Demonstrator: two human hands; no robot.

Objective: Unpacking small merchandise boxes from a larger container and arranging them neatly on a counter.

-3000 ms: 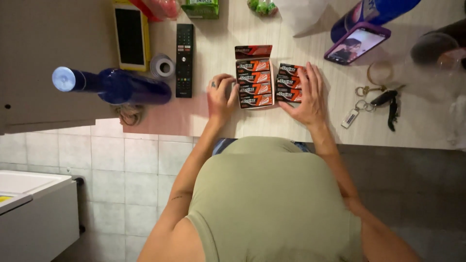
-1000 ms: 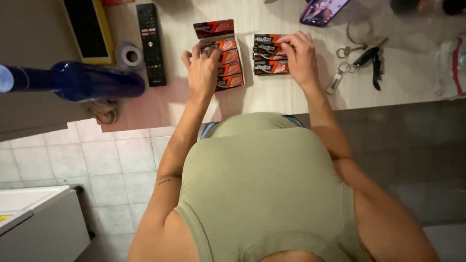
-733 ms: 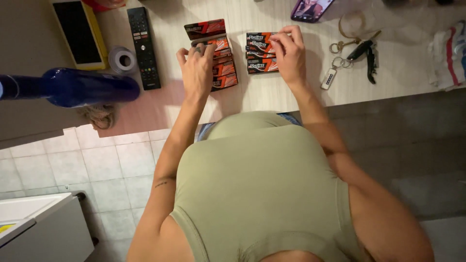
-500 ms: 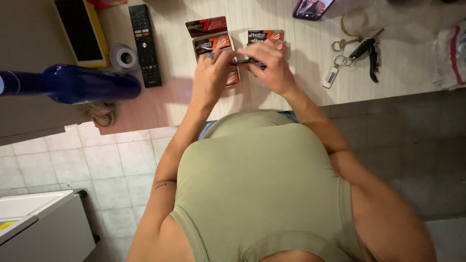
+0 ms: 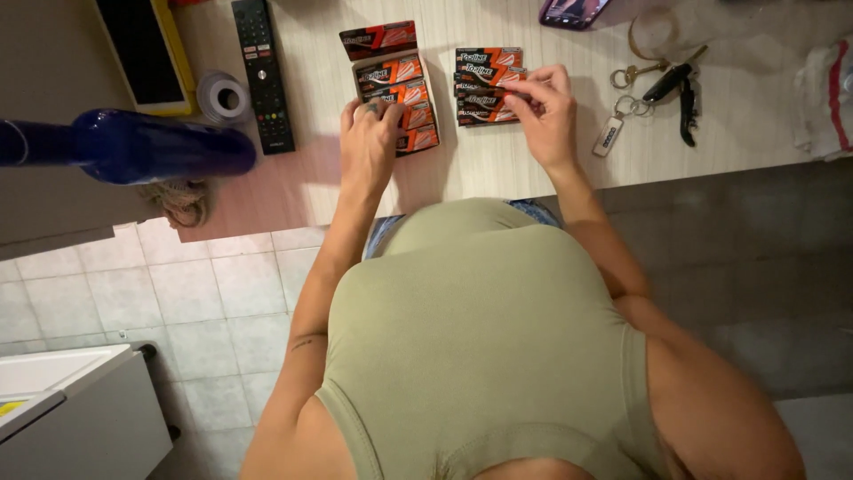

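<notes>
The left hand (image 5: 369,142) presses down on the near end of an open cardboard display box (image 5: 391,93), fingers curled over its orange-and-black packs, apparently to steady the box. The right hand (image 5: 542,111) pinches one flat pack at the near right corner of a loose stack of matching packs (image 5: 487,84) just to the right of the box, fingertips closed on it. Both groups lie side by side on a pale, wood-grained tabletop (image 5: 498,169), within easy reach of the person in an olive sleeveless top. The packs look glossy, thin and rectangular; the box's lid flap stands open at the far end. Left of the box lie a black remote control (image 5: 262,71) and a roll of tape (image 5: 222,96); a shiny blue bottle (image 5: 133,147) crosses the view. Keys (image 5: 657,84) rest to the right.
</notes>
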